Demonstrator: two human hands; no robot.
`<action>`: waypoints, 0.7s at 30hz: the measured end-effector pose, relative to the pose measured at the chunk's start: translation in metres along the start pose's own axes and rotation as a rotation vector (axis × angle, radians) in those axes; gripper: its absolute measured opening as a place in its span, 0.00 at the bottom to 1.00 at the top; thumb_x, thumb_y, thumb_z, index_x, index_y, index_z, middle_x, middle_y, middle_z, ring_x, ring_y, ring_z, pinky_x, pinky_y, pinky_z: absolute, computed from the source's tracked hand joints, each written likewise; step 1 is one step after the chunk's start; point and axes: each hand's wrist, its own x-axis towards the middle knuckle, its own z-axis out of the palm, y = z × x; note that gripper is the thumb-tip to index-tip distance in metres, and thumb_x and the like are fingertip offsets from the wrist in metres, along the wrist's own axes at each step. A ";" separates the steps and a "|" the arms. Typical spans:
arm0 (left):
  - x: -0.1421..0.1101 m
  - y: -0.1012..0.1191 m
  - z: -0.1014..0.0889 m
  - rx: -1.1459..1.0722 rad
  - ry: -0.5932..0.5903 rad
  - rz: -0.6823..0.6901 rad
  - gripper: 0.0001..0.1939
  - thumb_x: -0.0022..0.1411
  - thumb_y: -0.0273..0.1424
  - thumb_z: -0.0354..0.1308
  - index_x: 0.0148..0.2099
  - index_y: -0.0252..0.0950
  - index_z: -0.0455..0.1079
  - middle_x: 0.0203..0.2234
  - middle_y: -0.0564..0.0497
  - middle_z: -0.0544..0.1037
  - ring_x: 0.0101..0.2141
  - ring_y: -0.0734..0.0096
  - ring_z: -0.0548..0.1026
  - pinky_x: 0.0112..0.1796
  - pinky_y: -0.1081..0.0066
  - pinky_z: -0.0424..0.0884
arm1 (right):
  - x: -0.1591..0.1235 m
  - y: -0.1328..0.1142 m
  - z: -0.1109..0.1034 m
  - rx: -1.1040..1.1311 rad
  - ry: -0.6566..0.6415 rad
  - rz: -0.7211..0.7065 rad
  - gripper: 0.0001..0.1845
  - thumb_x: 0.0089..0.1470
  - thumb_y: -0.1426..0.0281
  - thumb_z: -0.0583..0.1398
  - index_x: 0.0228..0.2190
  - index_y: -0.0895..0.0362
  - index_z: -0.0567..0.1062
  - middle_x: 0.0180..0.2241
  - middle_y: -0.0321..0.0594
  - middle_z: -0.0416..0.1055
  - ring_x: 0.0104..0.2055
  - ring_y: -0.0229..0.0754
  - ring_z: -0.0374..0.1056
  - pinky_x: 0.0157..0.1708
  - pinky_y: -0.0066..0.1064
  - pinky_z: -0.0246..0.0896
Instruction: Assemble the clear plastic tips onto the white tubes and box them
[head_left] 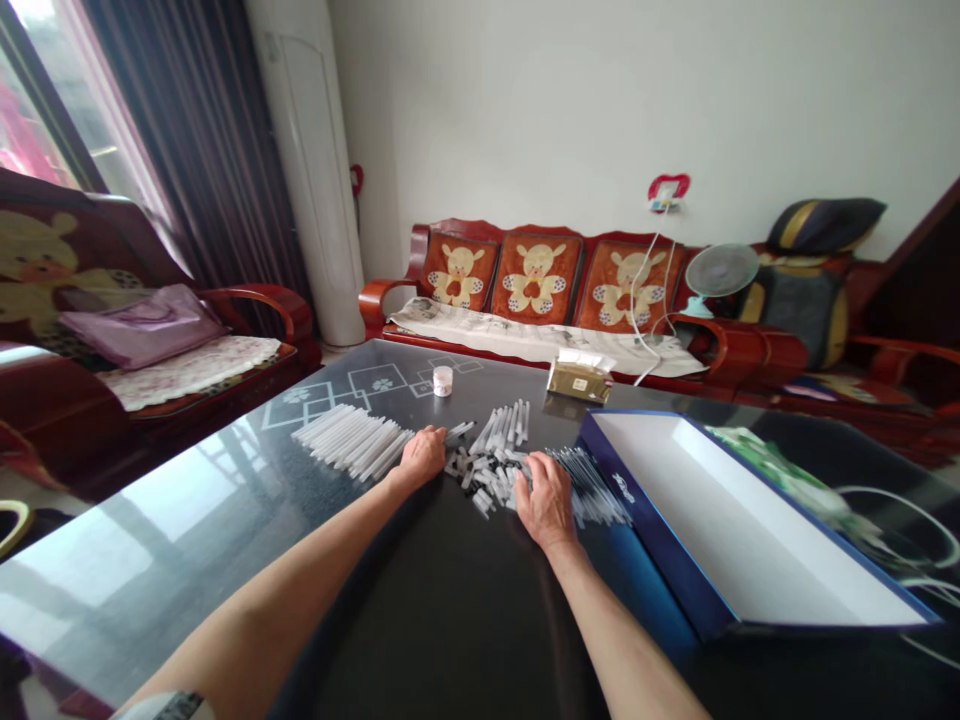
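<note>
My left hand (424, 455) is closed, fingers curled round what looks like a pen barrel (460, 431), whose end sticks out to the right. Beside it on the left lies a long row of whitish, translucent pen barrels (352, 440). My right hand (546, 500) is at the right edge of a loose heap of small clear and dark pen caps (489, 478); its thumb and forefinger are apart and bent toward the caps. Behind the heap rests a smaller bunch of pen barrels (506, 425). Thin dark pen refills (596, 488) are spread just right of my right hand.
A shallow blue box (675, 520) with a white inside lies at the right of the dark glossy table (202, 530). Farther back stand a tissue box (580, 378) and a small white tub (442, 381). A green-and-white bag (780, 465) and white cables (919, 520) lie beyond the box.
</note>
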 end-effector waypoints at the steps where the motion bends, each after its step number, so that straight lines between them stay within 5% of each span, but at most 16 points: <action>1: 0.001 -0.001 0.001 -0.001 -0.001 0.005 0.15 0.61 0.29 0.51 0.49 0.39 0.71 0.40 0.46 0.76 0.44 0.65 0.73 0.46 0.71 0.67 | 0.000 0.000 0.000 -0.003 0.001 0.000 0.12 0.56 0.67 0.53 0.40 0.59 0.71 0.43 0.48 0.67 0.46 0.47 0.63 0.48 0.41 0.57; 10: 0.006 -0.002 -0.001 -0.046 0.086 -0.008 0.15 0.65 0.31 0.46 0.46 0.39 0.73 0.38 0.48 0.76 0.41 0.69 0.73 0.43 0.74 0.66 | 0.001 0.000 0.000 -0.004 -0.005 0.008 0.13 0.57 0.68 0.53 0.40 0.59 0.72 0.43 0.49 0.68 0.47 0.48 0.63 0.49 0.42 0.57; 15: -0.019 0.004 -0.011 -0.124 0.192 0.201 0.15 0.67 0.33 0.45 0.47 0.41 0.72 0.37 0.49 0.75 0.40 0.69 0.72 0.45 0.73 0.64 | 0.000 -0.001 -0.008 0.049 0.024 -0.047 0.14 0.60 0.69 0.51 0.42 0.59 0.73 0.43 0.47 0.69 0.47 0.46 0.63 0.49 0.40 0.57; 21: -0.039 0.016 0.002 -0.174 0.260 0.401 0.15 0.68 0.33 0.44 0.47 0.39 0.72 0.35 0.48 0.75 0.37 0.68 0.72 0.44 0.69 0.64 | 0.008 -0.021 -0.016 0.049 0.006 -0.108 0.13 0.60 0.69 0.53 0.43 0.58 0.74 0.40 0.46 0.72 0.43 0.45 0.66 0.47 0.39 0.58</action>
